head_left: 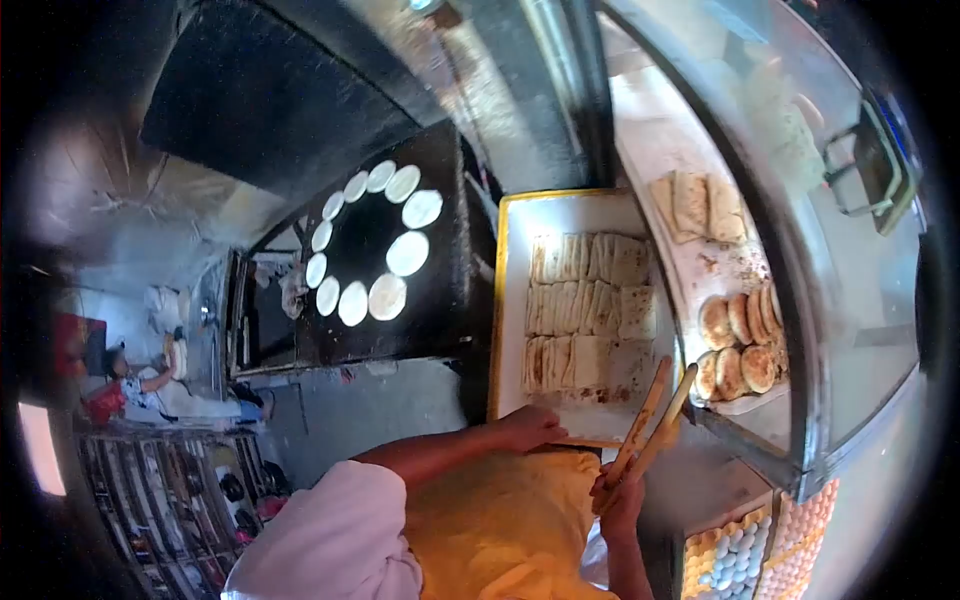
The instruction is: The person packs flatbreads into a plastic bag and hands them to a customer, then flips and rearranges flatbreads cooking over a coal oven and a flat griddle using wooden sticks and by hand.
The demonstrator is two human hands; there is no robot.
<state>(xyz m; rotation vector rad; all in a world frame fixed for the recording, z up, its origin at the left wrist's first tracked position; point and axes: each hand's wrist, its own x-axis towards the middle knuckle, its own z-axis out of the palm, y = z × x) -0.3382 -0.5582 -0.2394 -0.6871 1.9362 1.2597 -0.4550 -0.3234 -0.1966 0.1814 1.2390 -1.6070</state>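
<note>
Two long wooden sticks point(645, 420), like tongs, are held in my right hand point(620, 500), their tips apart and pointing up over the near right corner of a tray. My left hand point(530, 428) rests at the near edge of that yellow-rimmed white tray point(512, 220), its fingers curled; what they hold, if anything, is hidden. Inside the tray lie rows of folded flatbreads point(575, 305). On the dark griddle point(430, 335) to the left, several pale round dough pieces point(407, 254) form a ring.
A glass-sided case point(840, 330) on the right holds browned round breads point(757, 368) and folded flatbreads point(692, 205). Egg trays point(735, 555) stand below it. A person point(150, 385) sits at the far left, near a slatted rack point(165, 500).
</note>
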